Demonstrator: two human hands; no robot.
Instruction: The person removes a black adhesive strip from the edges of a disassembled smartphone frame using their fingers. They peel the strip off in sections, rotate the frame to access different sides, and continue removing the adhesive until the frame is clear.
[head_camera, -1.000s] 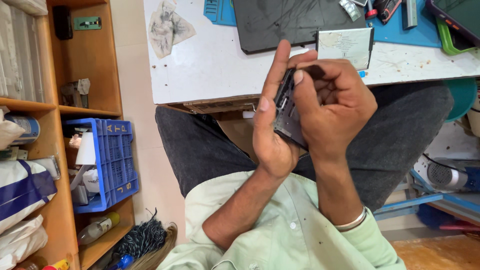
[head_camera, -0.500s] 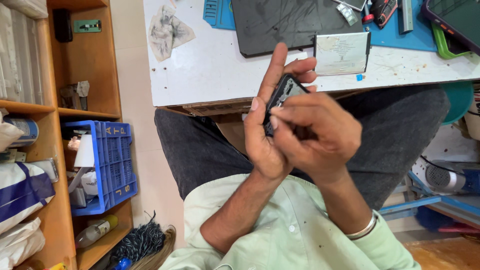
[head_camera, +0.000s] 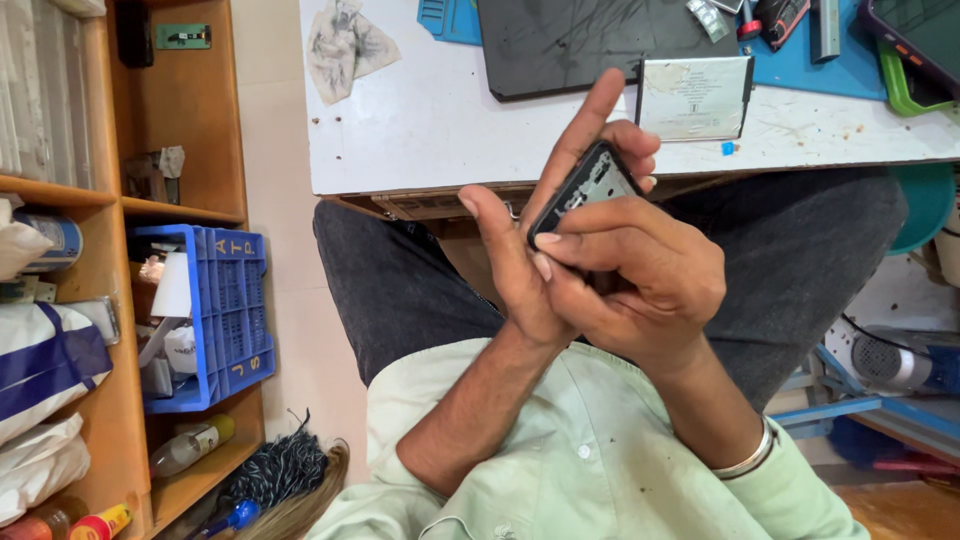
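Above my lap I hold a small dark phone body (head_camera: 585, 185) with its open inner side showing. My left hand (head_camera: 512, 275) backs it from the left, thumb up and fingers stretched behind it toward the table. Wrapped over the phone's lower part is my right hand (head_camera: 645, 285), its fingertips pressing on the near edge. A metal bangle (head_camera: 745, 462) sits on my right wrist.
The white worktable (head_camera: 430, 130) ahead carries a silver rectangular plate (head_camera: 695, 97), a dark mat (head_camera: 570, 40), a blue mat (head_camera: 800, 65) with small tools and a crumpled tissue (head_camera: 345, 45). At left are wooden shelves (head_camera: 115, 260) and a blue crate (head_camera: 225, 300).
My right hand has slid lower over the phone, so its upper end now shows. The phone has tilted, and my left thumb has lifted away from it.
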